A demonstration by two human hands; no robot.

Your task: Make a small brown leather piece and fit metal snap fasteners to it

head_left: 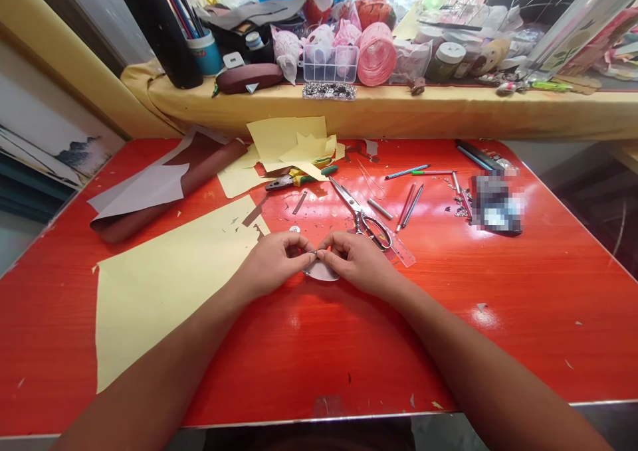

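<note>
Both hands meet at the middle of the red table, fingertips almost touching. My left hand (279,260) and my right hand (351,260) each pinch the upper edge of a small greyish leather piece (321,271) with a curved lower edge. Something small and dark shows at the pinched edge, too small to name. The fingers cover much of the piece. Just beyond the right hand lie large scissors (363,217) and a clear pink ruler (401,248). A small white disc (294,229) rests past the left fingers.
Yellow card (164,291) spreads under the left forearm. Beyond it are pliers (299,177), card offcuts (286,142) and a brown leather roll (169,192). Several pens (413,205) and small metal fittings (456,202) lie right. A crowded ledge (349,109) borders the back.
</note>
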